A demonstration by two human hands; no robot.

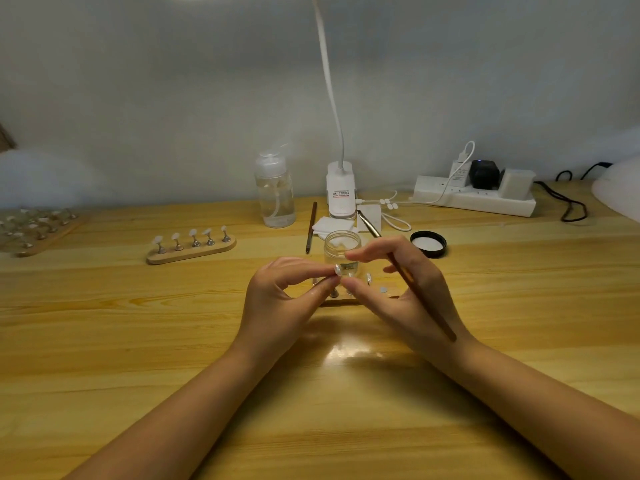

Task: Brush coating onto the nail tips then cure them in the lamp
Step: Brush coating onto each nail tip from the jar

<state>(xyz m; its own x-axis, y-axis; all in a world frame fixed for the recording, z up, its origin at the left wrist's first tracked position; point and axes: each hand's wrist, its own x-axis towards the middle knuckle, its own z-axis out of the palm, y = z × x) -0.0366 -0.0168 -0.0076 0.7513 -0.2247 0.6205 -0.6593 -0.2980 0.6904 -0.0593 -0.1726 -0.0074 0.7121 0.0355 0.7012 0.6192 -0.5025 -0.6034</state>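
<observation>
My left hand (287,299) pinches a small glittery nail tip (337,270) between thumb and forefinger at the table's middle. My right hand (405,289) holds a brown brush (415,285) that lies across its fingers, bristle end pointing away, and its fingertips touch the same nail tip. Behind the hands stands an open clear jar of coating (342,247). A wooden stand (341,299) with metal pegs sits under the hands, mostly hidden. A white curing lamp (620,192) shows only partly at the right edge.
A wooden stand with several white nail tips (191,252) lies to the left, another rack (38,230) at far left. Pump bottle (275,192), desk lamp base (340,188), second brush (311,226), white pads (332,224), black jar lid (428,243) and power strip (474,197) line the back.
</observation>
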